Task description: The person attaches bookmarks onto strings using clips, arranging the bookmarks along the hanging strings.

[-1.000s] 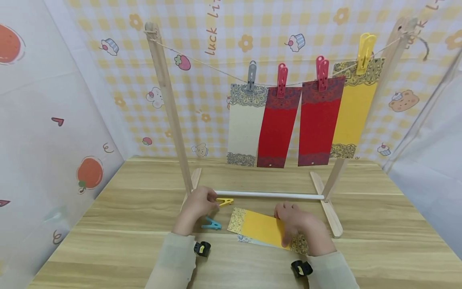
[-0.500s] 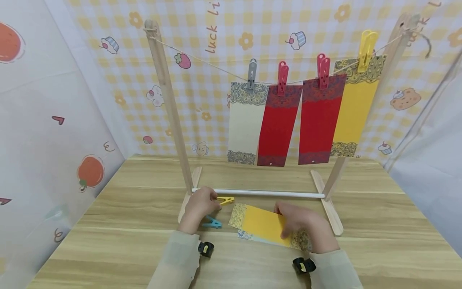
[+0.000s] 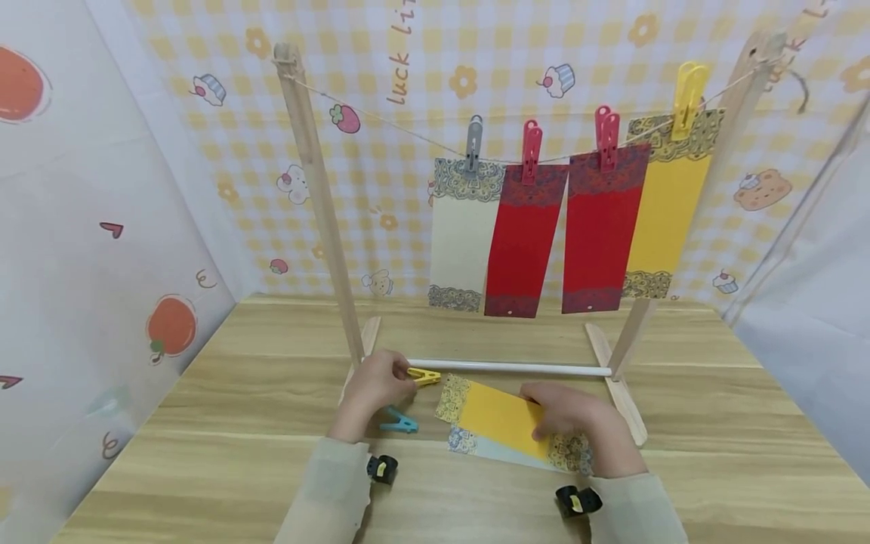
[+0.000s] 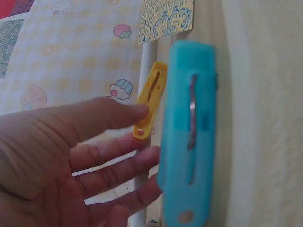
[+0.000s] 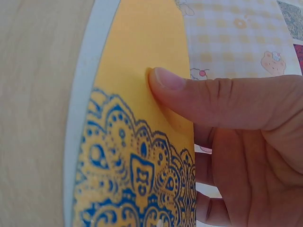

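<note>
My left hand [image 3: 376, 384] pinches one end of a yellow clothespin [image 3: 424, 376]. In the left wrist view, thumb and index finger meet on that clothespin [image 4: 155, 87], while the other fingers spread below. A light-blue clothespin [image 3: 399, 421] lies on the table just in front of this hand. With thumb on top and fingers underneath, my right hand [image 3: 569, 415] grips a yellow card [image 3: 503, 415] with patterned ends by its far long edge. The card's left end is tilted up. A pale-blue card [image 3: 499, 451] lies under it, mostly covered.
Behind my hands stands a wooden rack, its left post [image 3: 316, 189] and right foot [image 3: 621, 400] joined by a white rod [image 3: 510, 367]. From its string hang a cream card [image 3: 464, 242], two red cards [image 3: 525, 242] and a yellow card [image 3: 669, 215], each clipped.
The yellow card's left end has risen and shifted away from me, showing more of the pale-blue card. The right hand has moved slightly right. The yellow clothespin in my left hand has barely moved.
</note>
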`<act>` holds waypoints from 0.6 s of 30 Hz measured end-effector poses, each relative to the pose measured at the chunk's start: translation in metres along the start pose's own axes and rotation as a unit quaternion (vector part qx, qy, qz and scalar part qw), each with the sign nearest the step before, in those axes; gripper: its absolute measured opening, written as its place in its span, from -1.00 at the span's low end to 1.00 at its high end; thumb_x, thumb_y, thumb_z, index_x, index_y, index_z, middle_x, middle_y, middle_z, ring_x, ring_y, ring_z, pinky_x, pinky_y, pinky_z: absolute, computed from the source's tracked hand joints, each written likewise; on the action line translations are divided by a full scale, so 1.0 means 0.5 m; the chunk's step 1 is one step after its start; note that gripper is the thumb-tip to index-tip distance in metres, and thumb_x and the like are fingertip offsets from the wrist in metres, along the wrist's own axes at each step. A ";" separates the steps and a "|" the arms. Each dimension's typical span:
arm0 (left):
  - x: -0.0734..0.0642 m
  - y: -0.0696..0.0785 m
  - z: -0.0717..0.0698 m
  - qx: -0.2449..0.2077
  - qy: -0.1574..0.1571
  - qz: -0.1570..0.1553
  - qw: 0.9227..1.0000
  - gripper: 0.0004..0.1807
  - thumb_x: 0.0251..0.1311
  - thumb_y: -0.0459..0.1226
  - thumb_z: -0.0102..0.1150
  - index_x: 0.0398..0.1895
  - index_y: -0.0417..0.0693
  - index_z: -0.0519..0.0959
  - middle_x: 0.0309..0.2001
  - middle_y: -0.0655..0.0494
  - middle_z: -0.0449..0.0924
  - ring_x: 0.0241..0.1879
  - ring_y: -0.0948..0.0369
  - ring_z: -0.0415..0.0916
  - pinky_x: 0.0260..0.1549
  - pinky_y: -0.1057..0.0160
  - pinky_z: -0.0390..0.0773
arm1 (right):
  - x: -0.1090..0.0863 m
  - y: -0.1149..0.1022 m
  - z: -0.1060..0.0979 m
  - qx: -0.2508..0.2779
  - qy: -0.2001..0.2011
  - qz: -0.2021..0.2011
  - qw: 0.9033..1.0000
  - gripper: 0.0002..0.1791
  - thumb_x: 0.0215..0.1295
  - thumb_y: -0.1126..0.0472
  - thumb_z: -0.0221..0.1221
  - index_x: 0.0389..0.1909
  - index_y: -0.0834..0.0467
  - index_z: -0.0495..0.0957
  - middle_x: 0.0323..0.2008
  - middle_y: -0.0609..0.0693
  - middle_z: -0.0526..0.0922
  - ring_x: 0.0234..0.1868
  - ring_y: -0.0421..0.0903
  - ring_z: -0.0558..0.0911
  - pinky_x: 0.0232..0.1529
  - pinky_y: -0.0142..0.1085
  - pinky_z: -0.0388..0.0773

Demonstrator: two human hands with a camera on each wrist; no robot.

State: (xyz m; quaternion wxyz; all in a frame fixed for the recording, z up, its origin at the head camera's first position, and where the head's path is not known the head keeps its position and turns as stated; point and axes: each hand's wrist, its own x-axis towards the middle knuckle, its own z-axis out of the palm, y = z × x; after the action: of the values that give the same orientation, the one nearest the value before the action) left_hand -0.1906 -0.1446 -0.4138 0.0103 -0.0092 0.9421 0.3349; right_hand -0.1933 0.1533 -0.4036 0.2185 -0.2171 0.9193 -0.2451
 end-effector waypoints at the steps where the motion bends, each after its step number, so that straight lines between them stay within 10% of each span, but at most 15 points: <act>1: -0.001 0.000 -0.002 -0.003 0.000 0.007 1.000 -0.69 0.01 -0.29 0.46 -0.15 -0.19 0.68 -0.30 0.07 0.69 -0.30 0.17 0.58 -0.23 0.17 0.59 | -0.001 0.001 0.000 0.003 -0.001 -0.004 1.000 -0.65 0.02 0.46 0.38 -0.27 0.10 0.47 -0.43 -0.01 0.42 -0.32 -0.05 0.39 -0.29 -0.19 0.32; 6: -0.004 0.003 -0.008 -0.044 0.004 0.031 0.999 -0.69 0.09 -0.32 0.41 -0.08 -0.20 0.65 -0.12 -0.03 0.71 -0.10 0.06 0.65 -0.01 0.03 0.62 | -0.005 0.009 -0.008 0.027 -0.010 -0.050 0.998 -0.72 0.08 0.47 0.29 -0.28 0.12 0.46 -0.45 -0.04 0.39 -0.35 -0.08 0.38 -0.33 -0.23 0.31; 18: 0.004 0.009 -0.025 -0.137 0.049 0.061 0.987 -0.60 0.09 -0.33 0.38 0.04 -0.18 0.60 -0.01 -0.12 0.71 -0.20 0.14 0.60 -0.25 0.25 0.55 | -0.015 0.017 -0.033 0.085 -0.011 -0.121 0.989 -0.82 0.22 0.38 0.24 -0.31 0.18 0.41 -0.50 -0.08 0.28 -0.40 -0.15 0.34 -0.37 -0.31 0.28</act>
State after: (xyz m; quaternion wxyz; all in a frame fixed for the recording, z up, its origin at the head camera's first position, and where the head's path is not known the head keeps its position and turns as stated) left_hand -0.1930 -0.1490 -0.4015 -0.0581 0.0308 0.8856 0.4599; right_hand -0.1982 0.1696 -0.3928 0.2147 -0.3105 0.8595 -0.3446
